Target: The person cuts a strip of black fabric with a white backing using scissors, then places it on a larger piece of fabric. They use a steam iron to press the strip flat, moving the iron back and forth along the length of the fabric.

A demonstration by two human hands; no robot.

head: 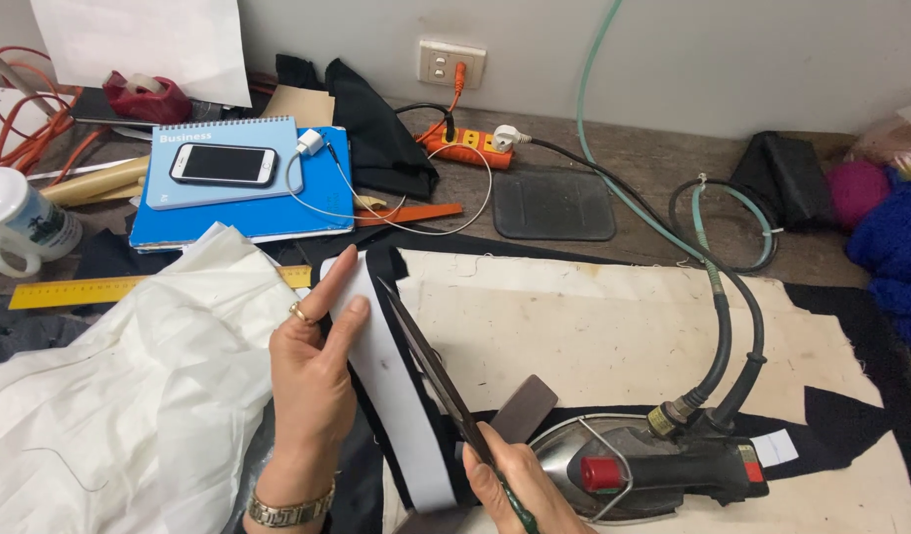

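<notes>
My left hand (312, 371), with a ring and a gold watch, holds a long white strip (381, 386) backed by black fabric, fingers flat against its left edge. My right hand (520, 489) grips a pair of dark scissors (431, 371), their blades open and lying along the strip's right side, where the black fabric edge (416, 396) shows. The strip runs from near the ruler down to the bottom of the view. My right hand is cut off by the frame's lower edge.
A steam iron (643, 475) with hoses rests on a cream pressing cloth (614, 331) beside my right hand. White fabric (119, 396) is piled on the left. Behind lie a yellow ruler (99, 290), blue notebooks with a phone (223, 164), a mug (20, 222), an orange power strip (465, 143).
</notes>
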